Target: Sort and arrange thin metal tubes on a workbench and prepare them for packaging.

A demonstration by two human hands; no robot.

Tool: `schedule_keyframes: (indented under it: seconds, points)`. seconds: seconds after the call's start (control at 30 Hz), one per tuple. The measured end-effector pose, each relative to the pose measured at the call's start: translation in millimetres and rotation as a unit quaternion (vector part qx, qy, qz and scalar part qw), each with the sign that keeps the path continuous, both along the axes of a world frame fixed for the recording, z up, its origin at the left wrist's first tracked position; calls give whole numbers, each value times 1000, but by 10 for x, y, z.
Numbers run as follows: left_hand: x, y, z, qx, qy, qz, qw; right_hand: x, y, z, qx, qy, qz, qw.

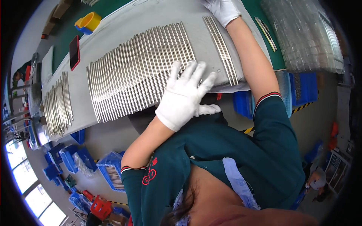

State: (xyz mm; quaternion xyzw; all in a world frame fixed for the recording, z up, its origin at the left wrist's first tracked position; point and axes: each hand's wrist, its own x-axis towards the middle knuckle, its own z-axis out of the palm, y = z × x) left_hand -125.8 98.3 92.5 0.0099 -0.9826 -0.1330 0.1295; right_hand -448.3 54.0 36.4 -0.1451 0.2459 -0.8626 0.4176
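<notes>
My left hand (184,96), in a white glove, is spread with its fingers apart at the near right end of a long row of shiny metal rods (135,69). Its fingertips reach over or touch the last rods there; contact is hard to tell. My right hand (223,12), also gloved in white, is at the top edge of the picture, partly cut off, so its fingers cannot be made out. Just below it lie several separate metal rods (221,51), side by side on the grey-covered table (124,28). Another bunch of thinner rods (58,103) lies at the far left.
A red-edged phone (74,52) and a yellow and blue round holder (89,23) lie behind the rows. To the right are a few thin sticks (266,34) and a plastic-wrapped stack (303,35). Blue crates (111,171) stand on the floor; another person (317,179) is at far right.
</notes>
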Motion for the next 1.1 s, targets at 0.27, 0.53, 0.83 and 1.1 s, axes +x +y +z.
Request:
schedule_keyframes:
  seconds: [0.27,0.53,0.83,1.1]
  points:
    - [179,-77,-70,-45,-61,62,995,121,32,133,49,31,6,998]
    - [-209,65,-175,4,-29,-10,1000,-11,-28,-87,-46,-8,72,996]
    - [-128,41,-145,1,-21,-3,1000,203,11,139,105,125,-14,986]
    - [210,-77,-68,-43,-63,57,995,394,61,278,165,169,-10,972]
